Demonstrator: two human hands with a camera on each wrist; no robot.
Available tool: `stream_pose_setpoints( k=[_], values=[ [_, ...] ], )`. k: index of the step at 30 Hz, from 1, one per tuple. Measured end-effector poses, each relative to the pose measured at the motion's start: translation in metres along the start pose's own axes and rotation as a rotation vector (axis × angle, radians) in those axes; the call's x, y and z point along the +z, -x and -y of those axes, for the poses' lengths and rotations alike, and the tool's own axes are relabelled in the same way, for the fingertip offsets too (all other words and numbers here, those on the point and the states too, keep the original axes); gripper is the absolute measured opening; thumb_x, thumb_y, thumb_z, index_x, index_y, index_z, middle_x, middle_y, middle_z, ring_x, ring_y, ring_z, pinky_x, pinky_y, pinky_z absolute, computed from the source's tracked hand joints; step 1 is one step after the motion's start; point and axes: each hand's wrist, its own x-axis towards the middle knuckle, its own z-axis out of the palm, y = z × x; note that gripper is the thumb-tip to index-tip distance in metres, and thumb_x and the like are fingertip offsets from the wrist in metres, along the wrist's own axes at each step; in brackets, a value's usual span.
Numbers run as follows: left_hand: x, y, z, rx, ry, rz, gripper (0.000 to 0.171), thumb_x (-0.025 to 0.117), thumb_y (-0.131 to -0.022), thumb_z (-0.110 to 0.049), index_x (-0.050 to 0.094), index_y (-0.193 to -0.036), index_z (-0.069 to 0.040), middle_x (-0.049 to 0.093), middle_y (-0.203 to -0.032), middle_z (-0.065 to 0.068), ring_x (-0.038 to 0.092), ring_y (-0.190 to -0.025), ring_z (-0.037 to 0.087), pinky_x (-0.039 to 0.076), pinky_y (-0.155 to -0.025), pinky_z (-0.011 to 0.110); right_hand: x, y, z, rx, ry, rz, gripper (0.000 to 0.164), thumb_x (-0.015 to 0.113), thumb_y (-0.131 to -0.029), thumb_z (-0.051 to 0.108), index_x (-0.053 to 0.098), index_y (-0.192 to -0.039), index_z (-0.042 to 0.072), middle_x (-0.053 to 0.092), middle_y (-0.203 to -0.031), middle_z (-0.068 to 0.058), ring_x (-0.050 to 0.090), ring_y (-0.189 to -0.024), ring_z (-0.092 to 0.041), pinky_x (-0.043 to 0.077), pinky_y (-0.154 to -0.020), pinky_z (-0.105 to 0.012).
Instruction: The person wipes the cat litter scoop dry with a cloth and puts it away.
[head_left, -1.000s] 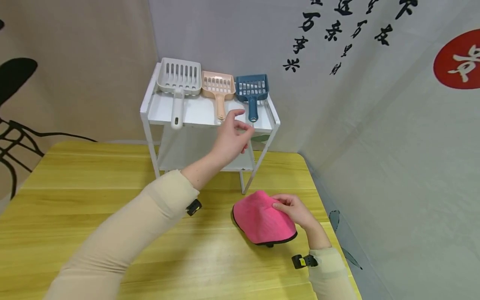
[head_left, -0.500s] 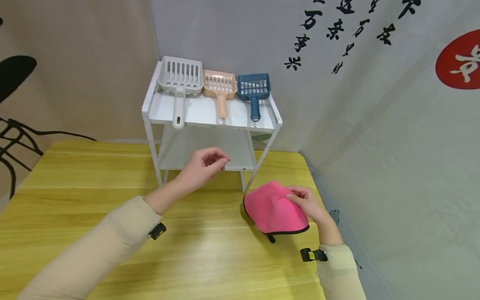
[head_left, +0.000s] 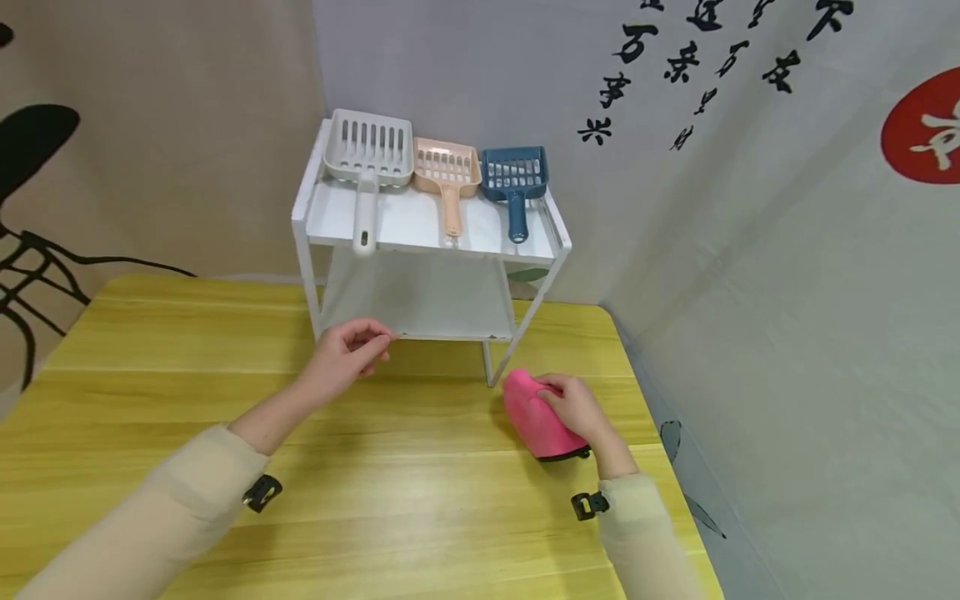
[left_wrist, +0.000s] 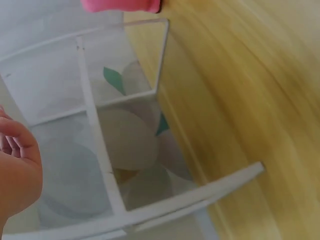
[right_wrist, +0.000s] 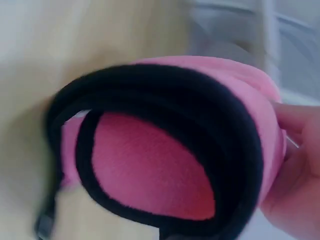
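Note:
My right hand [head_left: 581, 408] pinches a soft pink cap-shaped cloth piece [head_left: 534, 421] with black edging, beside the rack's front right leg. In the right wrist view its black-edged opening [right_wrist: 150, 167] faces the camera, and a thin black strap hangs at the left. My left hand [head_left: 347, 357] is in front of the rack's lower shelf, fingers loosely curled with nothing seen in them. Three slotted litter scoops lie on the rack's top: a light grey one [head_left: 367, 154], a peach one [head_left: 447, 173] and a dark blue one [head_left: 515, 177]. Their handles point toward me.
The white two-tier rack [head_left: 330, 221] stands at the back of the yellow wood-grain table [head_left: 405, 500]. Behind it hangs a pale cloth [head_left: 480, 75] with black lettering. Another pale cloth runs along the table's right edge.
My left hand has come down and left from in front of the scoops. The pink piece has turned in my right hand and looks narrower. The scoops lie as before.

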Motion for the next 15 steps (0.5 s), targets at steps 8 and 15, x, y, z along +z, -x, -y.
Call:
stream_pose_setpoints(
  k=[8,15],
  values=[
    [-0.009,0.011,0.021,-0.028,-0.035,-0.012,0.024,0.051,-0.097,-0.015,0.059,-0.104,0.005,0.059,-0.073,-0.010,0.048,-0.057,0.007,0.042,-0.050,0.020,0.063,-0.008,-0.021,-0.102,0.181,0.086,0.029,0.056,-0.093,0.016,0.063,-0.119,0.004,0.066,-0.114,-0.015,0.063,-0.104,-0.029,0.050,-0.085,-0.042],
    [-0.031,0.031,0.056,-0.059,-0.350,-0.050,0.028,0.048,-0.098,-0.020,0.062,-0.108,0.003,0.065,-0.087,0.008,0.054,-0.068,0.007,0.046,-0.057,0.023,0.066,-0.005,-0.040,-0.009,0.164,-0.025,0.034,0.057,-0.093,0.024,0.062,-0.121,0.004,0.066,-0.113,-0.017,0.062,-0.102,-0.034,0.048,-0.087,-0.047]
  ],
)
